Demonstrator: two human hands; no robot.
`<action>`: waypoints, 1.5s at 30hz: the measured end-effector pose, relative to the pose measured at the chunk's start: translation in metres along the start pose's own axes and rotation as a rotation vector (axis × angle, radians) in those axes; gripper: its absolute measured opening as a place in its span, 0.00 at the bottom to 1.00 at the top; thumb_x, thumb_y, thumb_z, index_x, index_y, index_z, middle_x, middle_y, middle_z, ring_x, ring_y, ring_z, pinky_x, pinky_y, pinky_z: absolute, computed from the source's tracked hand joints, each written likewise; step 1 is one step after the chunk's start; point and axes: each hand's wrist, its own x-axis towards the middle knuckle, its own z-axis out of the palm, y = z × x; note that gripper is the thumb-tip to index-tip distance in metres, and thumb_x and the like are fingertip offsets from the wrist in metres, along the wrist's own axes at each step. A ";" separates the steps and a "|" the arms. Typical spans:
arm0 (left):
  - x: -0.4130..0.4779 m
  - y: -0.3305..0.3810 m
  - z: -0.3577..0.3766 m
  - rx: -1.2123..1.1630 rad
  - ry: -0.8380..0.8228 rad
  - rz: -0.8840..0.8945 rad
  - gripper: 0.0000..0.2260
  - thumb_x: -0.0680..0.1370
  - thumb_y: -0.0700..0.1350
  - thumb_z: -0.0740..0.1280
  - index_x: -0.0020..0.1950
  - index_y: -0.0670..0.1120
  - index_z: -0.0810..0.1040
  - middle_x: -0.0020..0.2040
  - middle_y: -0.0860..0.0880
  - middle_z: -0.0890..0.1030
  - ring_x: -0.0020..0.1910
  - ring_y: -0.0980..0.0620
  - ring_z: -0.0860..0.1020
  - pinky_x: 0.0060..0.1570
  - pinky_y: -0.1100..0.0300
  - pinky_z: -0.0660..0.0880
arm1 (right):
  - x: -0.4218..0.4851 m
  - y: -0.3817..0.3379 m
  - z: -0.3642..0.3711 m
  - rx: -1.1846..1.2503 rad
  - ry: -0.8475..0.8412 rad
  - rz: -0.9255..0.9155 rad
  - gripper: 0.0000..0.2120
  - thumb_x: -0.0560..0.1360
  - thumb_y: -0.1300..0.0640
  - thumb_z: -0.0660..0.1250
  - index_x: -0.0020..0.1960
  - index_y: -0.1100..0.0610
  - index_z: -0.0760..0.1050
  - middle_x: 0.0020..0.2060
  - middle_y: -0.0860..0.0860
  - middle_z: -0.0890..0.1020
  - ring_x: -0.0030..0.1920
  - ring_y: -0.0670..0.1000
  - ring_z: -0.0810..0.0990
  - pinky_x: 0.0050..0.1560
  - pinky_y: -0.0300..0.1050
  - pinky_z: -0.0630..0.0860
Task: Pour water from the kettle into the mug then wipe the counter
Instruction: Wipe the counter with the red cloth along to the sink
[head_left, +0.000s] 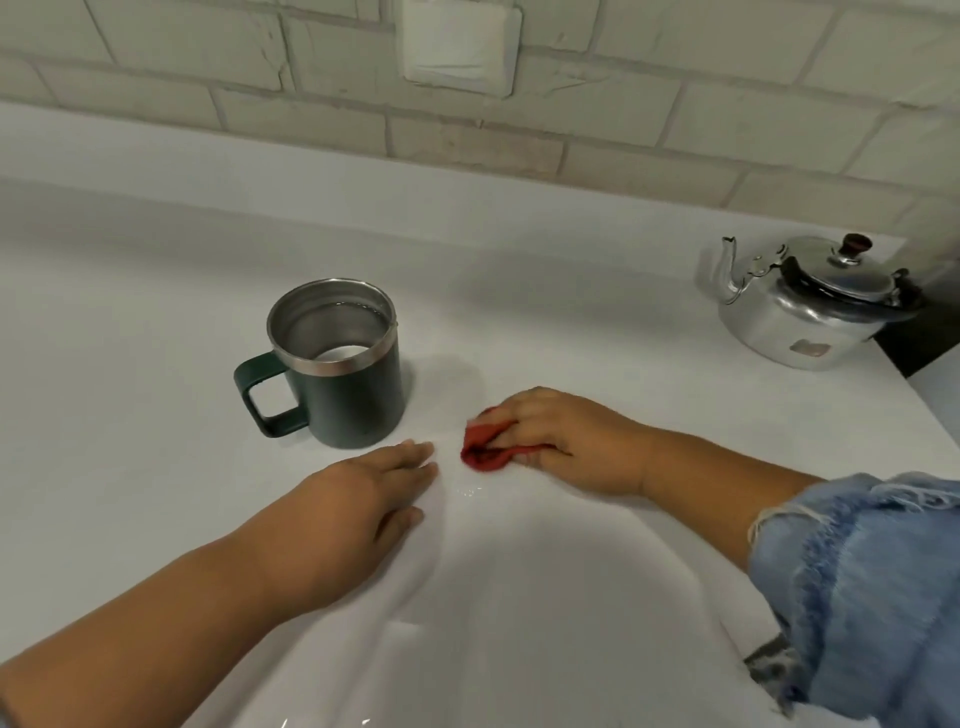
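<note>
— On the counter (571, 312), just right of the mug (343, 379), our right hand (566, 441) grips the bunched red cloth (483, 447); our left hand (363, 499) lies flat, fingers straight, holding nothing.
— We risk a leftward stroke knocking the mug and spilling it.
— It stands upright, handle pointing left; the cloth's long axis runs away from us. The kettle (810, 306) sits well apart, spout left.

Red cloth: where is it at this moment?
In the head view the red cloth sits bunched on the white counter near centre, held under the right hand, just right of the green mug and the left hand.
</note>
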 end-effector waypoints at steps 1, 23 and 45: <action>0.000 0.000 0.000 0.004 0.003 -0.002 0.21 0.79 0.53 0.57 0.72 0.59 0.63 0.75 0.63 0.57 0.72 0.65 0.57 0.66 0.73 0.50 | -0.009 -0.002 -0.003 0.110 -0.005 0.062 0.16 0.78 0.60 0.63 0.62 0.47 0.77 0.64 0.37 0.74 0.65 0.41 0.70 0.67 0.38 0.65; -0.012 -0.003 -0.008 0.001 -0.018 0.029 0.19 0.80 0.48 0.57 0.71 0.56 0.65 0.74 0.60 0.60 0.73 0.61 0.59 0.67 0.71 0.52 | -0.056 -0.063 0.046 -0.160 0.314 0.426 0.20 0.80 0.56 0.58 0.71 0.46 0.67 0.71 0.43 0.68 0.70 0.48 0.65 0.73 0.46 0.57; -0.066 -0.043 -0.020 0.178 -0.008 -0.189 0.22 0.80 0.52 0.53 0.74 0.59 0.55 0.76 0.60 0.53 0.75 0.57 0.54 0.70 0.63 0.53 | 0.006 -0.095 0.063 -0.201 0.157 0.397 0.23 0.80 0.52 0.55 0.74 0.41 0.59 0.74 0.41 0.62 0.72 0.50 0.61 0.71 0.53 0.59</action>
